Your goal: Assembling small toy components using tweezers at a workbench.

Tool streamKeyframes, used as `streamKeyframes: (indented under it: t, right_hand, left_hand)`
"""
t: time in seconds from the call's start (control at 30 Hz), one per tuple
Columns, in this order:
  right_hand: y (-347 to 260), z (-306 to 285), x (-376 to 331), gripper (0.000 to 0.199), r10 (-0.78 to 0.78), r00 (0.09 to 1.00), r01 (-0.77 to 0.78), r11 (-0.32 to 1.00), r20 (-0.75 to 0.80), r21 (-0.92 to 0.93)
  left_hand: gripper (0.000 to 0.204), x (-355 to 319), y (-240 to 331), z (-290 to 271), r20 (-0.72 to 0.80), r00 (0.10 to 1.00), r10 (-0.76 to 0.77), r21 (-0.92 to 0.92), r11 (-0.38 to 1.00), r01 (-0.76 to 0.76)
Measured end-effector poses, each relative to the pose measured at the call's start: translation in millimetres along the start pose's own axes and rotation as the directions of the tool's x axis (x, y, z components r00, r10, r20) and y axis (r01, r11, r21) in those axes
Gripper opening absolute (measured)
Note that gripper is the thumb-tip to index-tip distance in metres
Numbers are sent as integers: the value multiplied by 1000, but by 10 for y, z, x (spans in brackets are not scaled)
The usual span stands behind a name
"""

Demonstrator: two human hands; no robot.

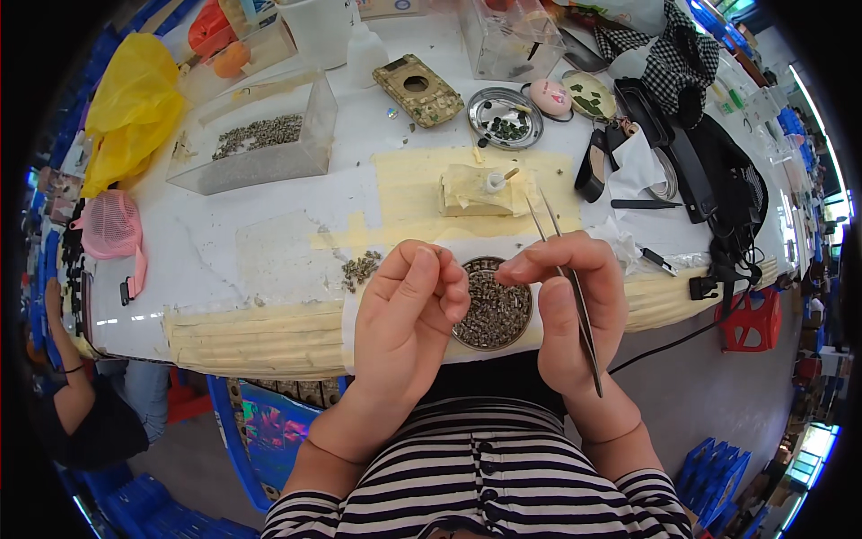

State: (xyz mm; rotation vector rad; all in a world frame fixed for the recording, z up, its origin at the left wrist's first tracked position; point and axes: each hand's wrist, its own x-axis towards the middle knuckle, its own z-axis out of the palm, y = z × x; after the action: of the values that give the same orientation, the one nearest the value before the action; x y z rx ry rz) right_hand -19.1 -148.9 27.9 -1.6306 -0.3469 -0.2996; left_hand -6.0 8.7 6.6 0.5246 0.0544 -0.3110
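Observation:
My left hand [404, 310] is raised over the near edge of the table, thumb and index finger pinched together. Whatever sits between those fingertips is too small to name. Metal tweezers [588, 346] lie in my right hand [597, 278], their points directed away from me and apart, with nothing seen between them. Between and below my hands stands a round dish [491, 349] full of small grey-brown metallic pieces. More of these pieces form a loose pile [361, 269] beside my left hand. Past the dish, a tape-covered block [462, 199] carries a small white cup with a stick.
A clear bin [314, 157] with similar pieces stands at the left, near a yellow bag [135, 99]. Farther back are a camouflage model tank hull [417, 90] and a metal dish [480, 133] of dark green bits. Black straps [705, 171] lie right. Another person's arm [72, 395] shows far left.

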Motion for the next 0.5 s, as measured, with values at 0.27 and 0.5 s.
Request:
streamKeyframes:
  t: [0.27, 0.5]
  right_hand:
    - [108, -29, 40, 11, -93, 990, 78, 987, -103, -140]
    - [151, -177, 380, 9, -301, 941, 165, 802, -151, -574]
  left_hand:
    - [21, -1, 38, 59, 27, 984, -179, -219, 959, 180]
    - [23, 18, 21, 37, 113, 965, -239, -319, 911, 263]
